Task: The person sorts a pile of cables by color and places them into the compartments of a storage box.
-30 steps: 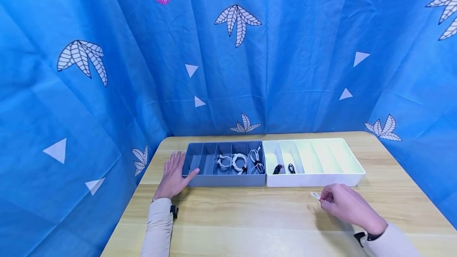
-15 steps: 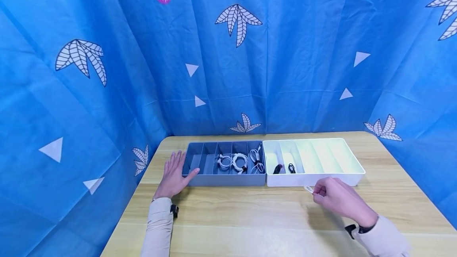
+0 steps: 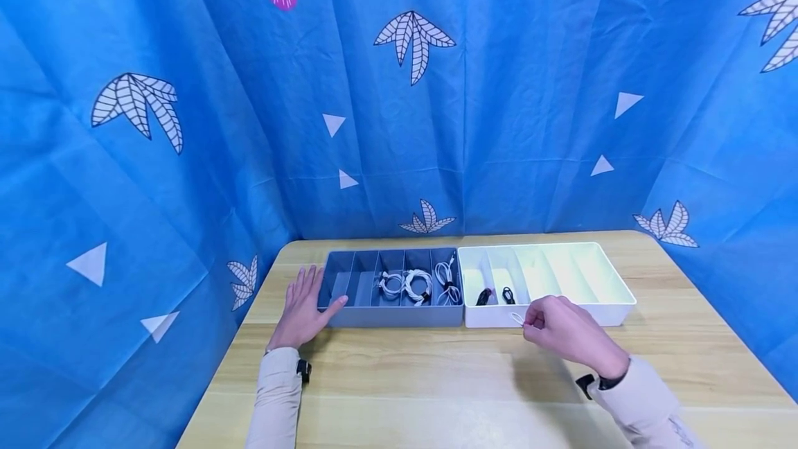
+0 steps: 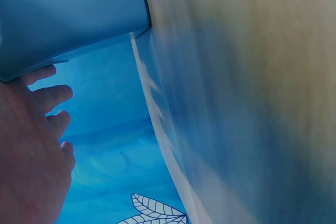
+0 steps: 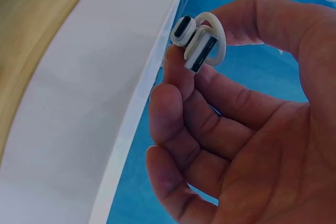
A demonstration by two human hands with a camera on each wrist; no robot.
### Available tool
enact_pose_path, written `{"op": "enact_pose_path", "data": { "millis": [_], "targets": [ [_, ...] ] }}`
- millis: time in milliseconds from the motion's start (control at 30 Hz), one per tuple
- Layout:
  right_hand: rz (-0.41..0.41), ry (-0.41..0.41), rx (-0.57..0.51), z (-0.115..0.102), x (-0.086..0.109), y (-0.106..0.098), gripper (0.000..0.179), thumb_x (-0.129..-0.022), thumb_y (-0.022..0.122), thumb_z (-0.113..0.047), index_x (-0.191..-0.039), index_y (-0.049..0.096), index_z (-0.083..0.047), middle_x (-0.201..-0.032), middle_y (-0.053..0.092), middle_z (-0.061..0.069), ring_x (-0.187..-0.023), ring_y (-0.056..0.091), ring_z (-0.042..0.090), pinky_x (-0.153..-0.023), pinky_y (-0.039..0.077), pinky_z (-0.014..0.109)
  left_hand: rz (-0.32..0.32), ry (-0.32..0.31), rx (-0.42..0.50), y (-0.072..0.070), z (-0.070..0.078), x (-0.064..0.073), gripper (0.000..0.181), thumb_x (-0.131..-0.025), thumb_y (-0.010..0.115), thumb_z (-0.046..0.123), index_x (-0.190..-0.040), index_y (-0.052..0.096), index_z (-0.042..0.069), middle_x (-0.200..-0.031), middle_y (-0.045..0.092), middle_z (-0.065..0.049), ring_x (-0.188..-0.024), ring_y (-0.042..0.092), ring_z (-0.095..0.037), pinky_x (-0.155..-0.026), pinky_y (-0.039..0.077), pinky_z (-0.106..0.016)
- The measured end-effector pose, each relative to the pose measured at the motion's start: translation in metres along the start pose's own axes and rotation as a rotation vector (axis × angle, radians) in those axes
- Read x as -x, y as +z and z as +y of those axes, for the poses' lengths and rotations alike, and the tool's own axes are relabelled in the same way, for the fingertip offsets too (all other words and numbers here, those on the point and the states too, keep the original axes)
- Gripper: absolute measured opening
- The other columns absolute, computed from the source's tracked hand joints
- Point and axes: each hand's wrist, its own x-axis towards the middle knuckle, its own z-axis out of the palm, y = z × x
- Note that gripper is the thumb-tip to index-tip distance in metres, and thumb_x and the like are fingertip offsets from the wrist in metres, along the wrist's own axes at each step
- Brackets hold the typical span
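Between thumb and fingertips, my right hand [image 3: 570,328] pinches a short looped white USB cable [image 5: 199,46]. Its two plugs, a flat USB-A and a small rounded one, stick out in the right wrist view. This hand is just in front of the white divided box [image 3: 492,317], the loop [image 3: 517,319] overlapping its front wall in the head view. My left hand [image 3: 302,317] lies at the left end of the grey-blue divided box [image 3: 399,317], fingers spread along its side and thumb over the front rim.
Bundled white cables [image 3: 408,287] lie in three right-hand compartments of the grey-blue box. Two left compartments of the white box hold small black cables [image 3: 483,296]. The boxes stand end to end on a wooden table [image 3: 399,380], with a blue patterned curtain [image 3: 530,89] behind.
My right hand has moved left and farther from me, carrying the white USB cable up to the white box's front wall. The left hand has stayed put.
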Motion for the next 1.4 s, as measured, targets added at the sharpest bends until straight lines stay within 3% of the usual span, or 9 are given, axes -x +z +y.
{"op": "enact_pose_path", "data": {
  "millis": [500,967,1400],
  "targets": [
    [-0.017,-0.038,-0.047,-0.032,-0.026,0.004,0.013,-0.082,0.068,-0.01,-0.074,0.073,-0.019,-0.061,0.055,-0.009,-0.056,0.049,0.006,-0.051,0.039,0.023,0.003,-0.001,0.006,0.002,-0.003,0.003,0.102,-0.095,0.051,0.074,-0.167,0.016,0.01,-0.175,0.007,-0.017,-0.163,-0.002,-0.042,-0.129,0.0,-0.068],
    [-0.015,-0.06,-0.039,-0.044,-0.043,0.007,0.01,-0.083,0.07,-0.012,-0.074,0.073,-0.017,-0.065,0.063,-0.009,-0.059,0.051,0.008,-0.055,0.043,0.026,-0.001,-0.003,-0.012,0.001,0.0,0.004,0.102,-0.096,0.049,0.074,-0.167,0.014,0.009,-0.176,0.006,-0.017,-0.162,0.001,-0.043,-0.129,0.002,-0.067],
    [-0.007,-0.073,-0.054,-0.064,-0.061,0.007,0.011,-0.084,0.07,-0.011,-0.074,0.075,-0.015,-0.061,0.061,-0.008,-0.057,0.053,0.008,-0.054,0.043,0.026,-0.001,-0.009,-0.014,0.001,0.0,0.002,0.103,-0.096,0.048,0.076,-0.167,0.014,0.01,-0.176,0.005,-0.015,-0.163,-0.001,-0.041,-0.13,0.002,-0.066]
  ]
}}
